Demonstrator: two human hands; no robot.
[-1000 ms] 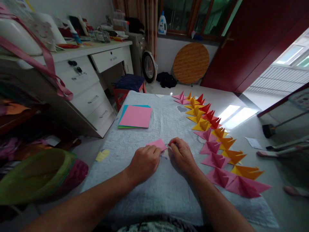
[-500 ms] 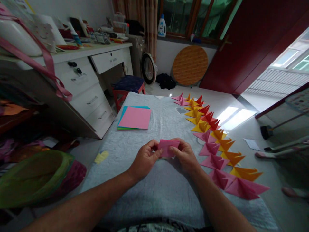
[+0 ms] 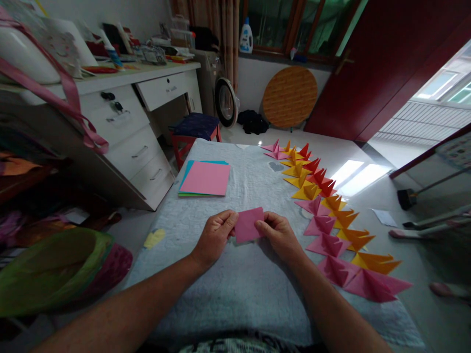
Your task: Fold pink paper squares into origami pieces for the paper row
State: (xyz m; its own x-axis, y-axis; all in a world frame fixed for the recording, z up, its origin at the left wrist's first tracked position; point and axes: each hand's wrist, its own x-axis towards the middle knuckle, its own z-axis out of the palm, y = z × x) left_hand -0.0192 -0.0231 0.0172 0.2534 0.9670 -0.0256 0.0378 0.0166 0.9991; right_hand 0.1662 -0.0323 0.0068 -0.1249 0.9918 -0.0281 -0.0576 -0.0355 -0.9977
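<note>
Between my hands, just above the cloth-covered table (image 3: 228, 294), is a small folded square of pink paper (image 3: 248, 226), slightly tilted. My left hand (image 3: 217, 235) pinches its left edge, thumb pressed along the side. On the opposite edge my right hand (image 3: 278, 233) grips it, the thumb lying on the front face; the fingers behind are partly hidden. Farther off to the left lies a stack of square paper sheets (image 3: 206, 179), pink on top with blue and green edges showing. To the right, folded paper cranes (image 3: 327, 245) in pink, yellow, orange and red stand in two long rows.
A green and purple basket (image 3: 110, 264) stands on the floor at the left. Beyond the table are a stool (image 3: 195, 126), a white desk with drawers (image 3: 136, 147) and a washing machine with its door open (image 3: 226, 103). A person's feet show at the right edge.
The pink paper has turned so its square face shows more fully. My left thumb has shifted from its front to its left edge. The stack and cranes stay put.
</note>
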